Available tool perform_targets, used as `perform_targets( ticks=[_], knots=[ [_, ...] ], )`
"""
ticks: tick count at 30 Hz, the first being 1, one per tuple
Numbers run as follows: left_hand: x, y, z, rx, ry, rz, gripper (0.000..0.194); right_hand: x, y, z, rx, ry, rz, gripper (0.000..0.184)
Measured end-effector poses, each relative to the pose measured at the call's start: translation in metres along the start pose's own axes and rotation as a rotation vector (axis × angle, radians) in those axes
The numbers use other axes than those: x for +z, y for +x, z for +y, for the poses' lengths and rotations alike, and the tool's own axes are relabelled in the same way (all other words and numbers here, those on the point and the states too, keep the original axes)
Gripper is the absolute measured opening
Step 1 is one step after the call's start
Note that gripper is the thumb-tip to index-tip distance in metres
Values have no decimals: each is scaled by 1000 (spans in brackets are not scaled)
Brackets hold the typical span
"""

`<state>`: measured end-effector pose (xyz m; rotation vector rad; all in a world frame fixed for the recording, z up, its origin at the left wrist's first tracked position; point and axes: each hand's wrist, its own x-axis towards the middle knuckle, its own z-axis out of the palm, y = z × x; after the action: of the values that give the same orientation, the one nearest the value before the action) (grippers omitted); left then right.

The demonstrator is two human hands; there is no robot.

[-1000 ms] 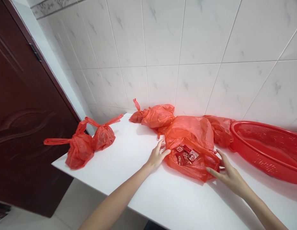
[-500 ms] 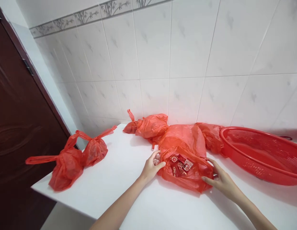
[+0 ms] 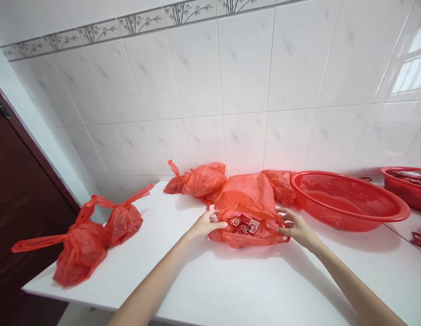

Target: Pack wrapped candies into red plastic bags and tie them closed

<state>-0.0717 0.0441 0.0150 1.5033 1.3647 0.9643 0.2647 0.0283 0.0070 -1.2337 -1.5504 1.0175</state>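
A thin red plastic bag (image 3: 244, 190) lies on the white table, its mouth spread toward me. Inside the opening show several small red packets (image 3: 245, 225) with gold and white print. My left hand (image 3: 206, 225) pinches the bag's rim on the left between thumb and fingers. On the opposite side, my right hand (image 3: 296, 227) has its thumb and curled fingers around the right edge of the mouth. The lower part of the packets is hidden by the bag's folds.
Two tied red bags (image 3: 82, 249) stand near the table's left edge. More red bags (image 3: 205, 180) lie along the tiled wall. A red plastic colander (image 3: 346, 217) stands to the right, with a second red basket (image 3: 405, 190) of packets beyond it.
The view has swung to the right, bringing the second basket into sight. The bag's mouth has been drawn lower and narrower, with both hands still at its sides.
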Motion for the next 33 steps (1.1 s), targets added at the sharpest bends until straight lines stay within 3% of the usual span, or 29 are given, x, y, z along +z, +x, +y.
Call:
perform_targets(
  ticks=[3, 7, 13, 16, 21, 23, 25, 30, 33],
  knots=[
    [-9, -3, 27, -47, -30, 14, 54, -6, -2, -15, 14, 7, 50, 63],
    [-14, -6, 58, 29, -75, 75, 34, -12, -3, -38, -32, 11, 91, 62],
    [-27, -8, 99, 143, -75, 175, 24, -25, 8, -78, -66, 72, 72, 44],
    [-46, -14, 138, 302, 38, 235, 19, -44, 24, -106, -92, 105, 109, 36],
    [-69, -34, 210, 447, 184, 251, 21, -67, 51, -162, -358, 184, 158, 30],
    [-66, -41, 228, 461, 277, 166, 18, -60, 53, -181, -412, 198, 168, 27],
    [-59, -45, 237, 430, 349, 71, 15, -48, 49, -194, -354, 125, 60, 30],
    [-45, -51, 249, 483, 214, 162, 10, -23, 33, -216, -459, 127, -33, 34],
    [-34, -56, 252, 440, 202, 68, 13, -11, 23, -227, -478, 129, -129, 31]
  ],
)
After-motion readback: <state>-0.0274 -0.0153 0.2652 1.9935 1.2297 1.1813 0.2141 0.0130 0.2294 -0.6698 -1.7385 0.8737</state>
